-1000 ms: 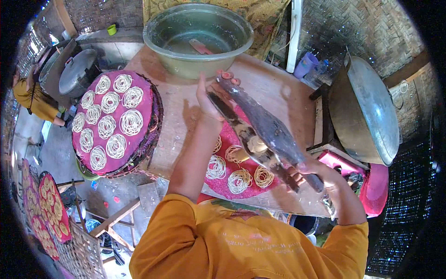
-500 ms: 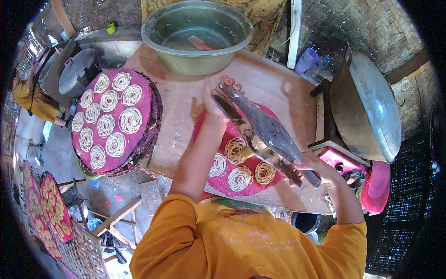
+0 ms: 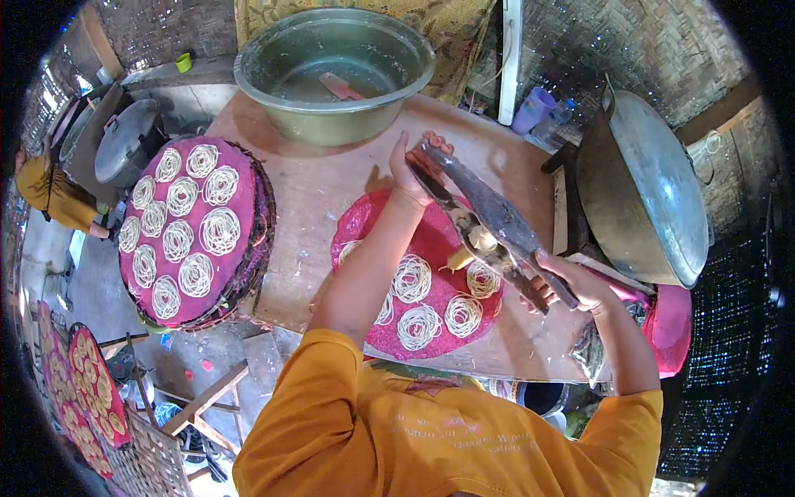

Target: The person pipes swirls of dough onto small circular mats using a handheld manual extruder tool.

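My left hand (image 3: 409, 172) is wrapped round the far end of a long dark wooden hand press (image 3: 489, 207). My right hand (image 3: 575, 284) grips its near end, so the press slants across, held above a round pink mat (image 3: 364, 215). A pale yellow tube (image 3: 458, 259) sticks out from the press's middle. Coiled nests of pale noodle strands lie on the mat, among them one nest (image 3: 411, 279) at the middle and another nest (image 3: 484, 280) close under the press. My left forearm and the press hide part of the mat.
To the left, a pink round tray (image 3: 211, 286) carries several noodle nests. A large green basin (image 3: 331, 124) stands at the back, and a big metal pan (image 3: 654, 190) at the right. A purple cup (image 3: 532, 110) is behind. Another person (image 3: 58, 195) is far left.
Both hands have carried the press rightward over the mat. A nest by the right edge, hidden before, now shows beneath the press. The whole view has shifted slightly.
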Demonstrator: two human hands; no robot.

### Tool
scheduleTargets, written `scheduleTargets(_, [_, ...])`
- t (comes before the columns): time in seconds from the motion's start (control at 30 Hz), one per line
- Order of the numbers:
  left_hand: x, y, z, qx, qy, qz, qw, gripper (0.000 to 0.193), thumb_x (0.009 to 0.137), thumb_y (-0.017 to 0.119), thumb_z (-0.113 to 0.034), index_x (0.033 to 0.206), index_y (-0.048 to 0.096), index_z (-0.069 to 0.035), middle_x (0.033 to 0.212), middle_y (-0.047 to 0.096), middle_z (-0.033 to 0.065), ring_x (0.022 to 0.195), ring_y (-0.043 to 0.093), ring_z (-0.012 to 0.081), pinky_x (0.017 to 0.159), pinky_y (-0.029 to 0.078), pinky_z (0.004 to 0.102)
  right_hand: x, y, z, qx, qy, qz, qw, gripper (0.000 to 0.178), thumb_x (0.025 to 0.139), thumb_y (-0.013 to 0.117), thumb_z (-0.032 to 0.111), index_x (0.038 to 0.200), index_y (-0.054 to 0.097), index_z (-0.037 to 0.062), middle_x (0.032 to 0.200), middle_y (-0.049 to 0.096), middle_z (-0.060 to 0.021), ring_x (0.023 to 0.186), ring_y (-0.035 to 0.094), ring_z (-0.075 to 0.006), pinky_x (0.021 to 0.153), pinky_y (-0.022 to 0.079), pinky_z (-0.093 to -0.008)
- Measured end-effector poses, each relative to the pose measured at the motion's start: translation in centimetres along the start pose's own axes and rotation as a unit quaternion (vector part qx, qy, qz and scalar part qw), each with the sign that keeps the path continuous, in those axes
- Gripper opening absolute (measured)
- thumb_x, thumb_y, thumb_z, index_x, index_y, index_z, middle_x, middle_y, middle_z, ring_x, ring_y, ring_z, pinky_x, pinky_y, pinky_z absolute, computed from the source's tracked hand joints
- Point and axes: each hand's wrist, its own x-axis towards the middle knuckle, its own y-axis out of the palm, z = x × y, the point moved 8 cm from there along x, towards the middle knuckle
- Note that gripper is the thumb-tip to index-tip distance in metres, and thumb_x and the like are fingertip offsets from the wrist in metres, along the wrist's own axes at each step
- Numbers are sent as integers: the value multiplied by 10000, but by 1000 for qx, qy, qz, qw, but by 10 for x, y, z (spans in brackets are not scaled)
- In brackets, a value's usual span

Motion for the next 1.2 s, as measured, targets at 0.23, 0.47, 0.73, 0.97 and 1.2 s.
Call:
scheduleTargets(0.23, [2,43,-9,34,24,0,999,346,908,389,-420,760,517,-134,667,517,-2,658,532,199,672,434,419,-5,2,15,-110,-69,-15,991,612,870,432,585,887,628,6,691,614,-63,587,580,-134,531,455,-268])
scheduleTargets(0.47, [3,41,4,26,50,13,998,347,901,389,-449,789,525,-150,684,535,-12,660,540,179,647,430,432,-20,-15,25,-107,-45,-41,992,572,826,532,581,834,626,17,662,601,-57,550,578,-119,480,453,-249])
scheduleTargets(0.73, [-20,36,-1,53,53,-53,996,362,917,336,-437,777,494,-144,655,481,-15,635,502,182,628,413,390,-16,-8,10,-28,-36,-28,999,554,814,568,562,825,626,11,653,600,-57,537,578,-109,471,471,-246])
scheduleTargets(0.97, [3,-10,-4,36,24,-71,997,353,918,330,-406,710,447,-146,618,455,-6,578,463,170,599,378,357,34,-22,-25,-113,-39,-77,990,593,804,559,592,899,636,13,668,615,-75,573,602,-150,506,496,-278])
scheduleTargets(1.2, [24,47,10,114,0,-39,993,316,892,454,-411,697,448,-163,572,447,-35,559,483,160,690,399,357,26,-19,-23,124,-36,6,992,642,843,471,611,1101,546,29,856,611,-87,744,596,-152,653,497,-291])
